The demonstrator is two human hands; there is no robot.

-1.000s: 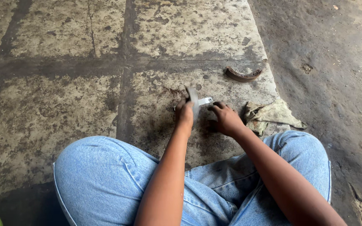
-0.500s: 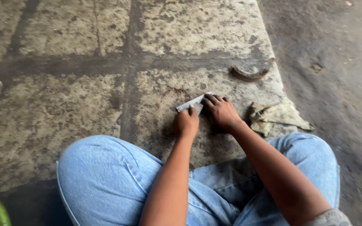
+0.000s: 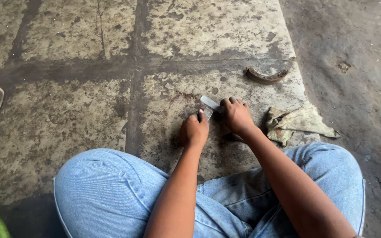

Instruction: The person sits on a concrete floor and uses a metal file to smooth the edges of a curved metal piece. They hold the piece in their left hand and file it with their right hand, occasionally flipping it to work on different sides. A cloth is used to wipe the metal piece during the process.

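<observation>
Fingers of the right hand (image 3: 237,115) pinch a flat grey strip (image 3: 210,103) just above the floor (image 3: 89,110); left hand (image 3: 194,130) is curled shut on its lower end; a slip could scrape knuckles on the concrete.

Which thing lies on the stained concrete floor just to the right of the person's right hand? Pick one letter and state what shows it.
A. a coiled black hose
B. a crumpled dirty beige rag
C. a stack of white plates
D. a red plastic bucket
B: the crumpled dirty beige rag lies on the stained concrete floor just right of the right hand, below the curved rusty metal piece.
</observation>
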